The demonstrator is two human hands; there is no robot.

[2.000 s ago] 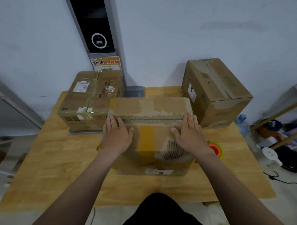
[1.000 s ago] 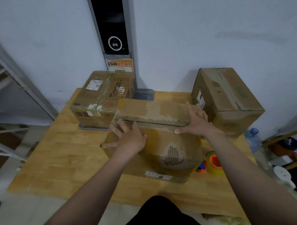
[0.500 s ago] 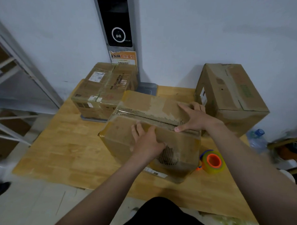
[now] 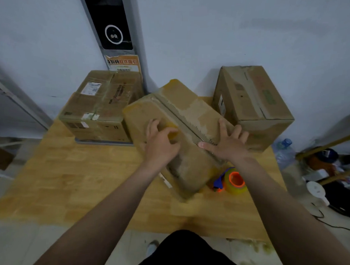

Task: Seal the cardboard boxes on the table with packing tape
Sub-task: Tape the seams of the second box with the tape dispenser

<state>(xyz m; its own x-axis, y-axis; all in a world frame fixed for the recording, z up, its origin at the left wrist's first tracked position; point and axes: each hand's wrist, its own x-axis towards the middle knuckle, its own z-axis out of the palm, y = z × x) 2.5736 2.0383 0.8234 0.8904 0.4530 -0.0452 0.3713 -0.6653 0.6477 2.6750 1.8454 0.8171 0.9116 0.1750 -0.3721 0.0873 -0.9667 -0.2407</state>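
A worn cardboard box point(image 4: 182, 112) lies turned at an angle in the middle of the wooden table point(image 4: 73, 180), its torn top seam running diagonally. My left hand point(image 4: 161, 145) rests on the near-left part of its top, fingers lightly bent. My right hand point(image 4: 227, 144) lies flat with spread fingers across the seam at the box's right end. A tape dispenser point(image 4: 233, 180) with an orange core and a roll of clear tape sits on the table just right of the box's near corner.
A taped box point(image 4: 101, 104) stands at the back left, a taller box point(image 4: 254, 103) at the back right against the wall. A black panel point(image 4: 112, 31) leans on the wall. Right of the table are a water bottle point(image 4: 284, 150) and floor clutter.
The middle box has been rotated from square to the table edge to a diagonal. Both hands stayed on top and moved with it. The head view shifted left.
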